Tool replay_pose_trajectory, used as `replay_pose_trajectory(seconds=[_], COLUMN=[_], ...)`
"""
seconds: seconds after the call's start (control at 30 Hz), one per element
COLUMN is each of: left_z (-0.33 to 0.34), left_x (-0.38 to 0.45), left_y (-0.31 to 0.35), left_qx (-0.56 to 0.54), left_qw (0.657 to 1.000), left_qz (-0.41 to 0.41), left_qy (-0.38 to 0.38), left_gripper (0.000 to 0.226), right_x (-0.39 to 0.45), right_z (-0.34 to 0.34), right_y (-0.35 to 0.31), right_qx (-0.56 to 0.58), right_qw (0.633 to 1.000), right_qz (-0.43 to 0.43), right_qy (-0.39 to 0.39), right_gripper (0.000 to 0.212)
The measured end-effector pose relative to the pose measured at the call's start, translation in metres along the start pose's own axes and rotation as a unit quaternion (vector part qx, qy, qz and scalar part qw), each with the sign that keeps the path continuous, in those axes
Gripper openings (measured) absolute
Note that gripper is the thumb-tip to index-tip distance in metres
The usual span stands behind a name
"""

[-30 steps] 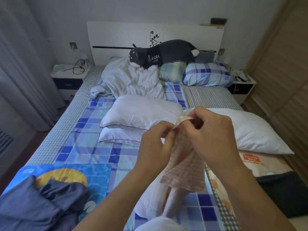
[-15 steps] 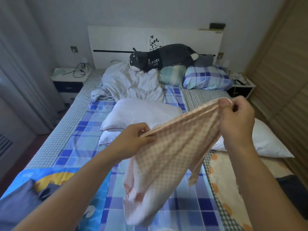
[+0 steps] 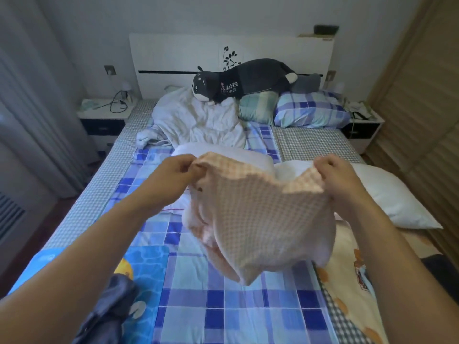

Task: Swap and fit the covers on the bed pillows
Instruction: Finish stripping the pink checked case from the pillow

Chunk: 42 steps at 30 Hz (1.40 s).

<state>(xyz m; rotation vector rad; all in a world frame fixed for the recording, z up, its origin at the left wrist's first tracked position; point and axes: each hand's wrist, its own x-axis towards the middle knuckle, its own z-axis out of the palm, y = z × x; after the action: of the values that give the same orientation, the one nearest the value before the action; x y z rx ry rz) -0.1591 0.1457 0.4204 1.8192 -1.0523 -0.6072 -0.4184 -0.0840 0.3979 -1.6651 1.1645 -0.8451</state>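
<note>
**Pink cover held open over the bed**

Here, at the far left edge, grey curtains (image 3: 37,115) hang beside a nightstand (image 3: 104,117) with a black cable on top. In the lower left corner a dark garment (image 3: 109,309) lies crumpled on a blue mat (image 3: 146,264), both on the blue checked sheet (image 3: 236,306).

Left of centre, the left hand (image 3: 171,172) pinches one top corner of the pink checked cover (image 3: 253,219) — fingers curled tight on the cloth. The cover hangs mid-frame, above the sheet, its upper edge sagging between the two hands and its lower end bunched.

Behind it, in the upper middle, a rumpled white duvet (image 3: 196,120) lies under a dark plush dog (image 3: 243,80) against the white headboard (image 3: 173,58). A bare white pillow (image 3: 248,157) shows just past the cover's top edge.

Right of centre, the right hand (image 3: 340,175) grips the other corner, fingers clenched on the fabric. Further right lies a second bare pillow (image 3: 397,202) — and, in the upper right, a blue plaid pillow (image 3: 310,110) by the headboard.
</note>
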Motion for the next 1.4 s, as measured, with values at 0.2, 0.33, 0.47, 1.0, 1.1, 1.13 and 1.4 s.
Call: replay_pose_trajectory(seconds=[0.2,0.33,0.47,1.0,1.1,1.13,1.4], left_z=[0.015,0.028,0.027,0.027,0.037,0.044,0.122], left_x=[-0.003,0.003,0.018,0.001,-0.011,-0.015,-0.106], left_y=[0.005,0.010,0.020,0.053,0.081,0.089,0.027], left_qx=[0.206,0.157,0.180,-0.077,-0.203,-0.184,-0.132], left_qw=[0.977,0.978,0.978,0.993,0.974,0.978,0.957], left_qz=[0.029,0.050,0.072,0.047,0.076,0.097,0.041], left_qy=[0.053,0.129,0.074,-0.070,-0.064,-0.022,0.255], left_gripper=[0.016,0.022,0.022,0.022,0.005,0.009,0.025], right_x=[0.001,-0.008,-0.023,-0.065,-0.081,-0.085,-0.084], right_z=[-0.032,-0.026,-0.027,0.018,0.023,0.028,0.028], right_y=[0.028,0.045,0.055,-0.057,-0.082,-0.087,-0.114], right_qx=[-0.063,-0.080,-0.403,-0.119,-0.116,-0.091,0.006], right_qw=[0.978,0.976,0.902,0.951,0.898,0.903,0.990], right_qz=[0.037,0.055,0.136,-0.157,-0.156,-0.170,-0.139], right_qy=[0.196,0.196,-0.074,-0.239,-0.394,-0.384,-0.016], right_gripper=[0.033,0.032,0.023,0.013,0.034,0.028,0.044])
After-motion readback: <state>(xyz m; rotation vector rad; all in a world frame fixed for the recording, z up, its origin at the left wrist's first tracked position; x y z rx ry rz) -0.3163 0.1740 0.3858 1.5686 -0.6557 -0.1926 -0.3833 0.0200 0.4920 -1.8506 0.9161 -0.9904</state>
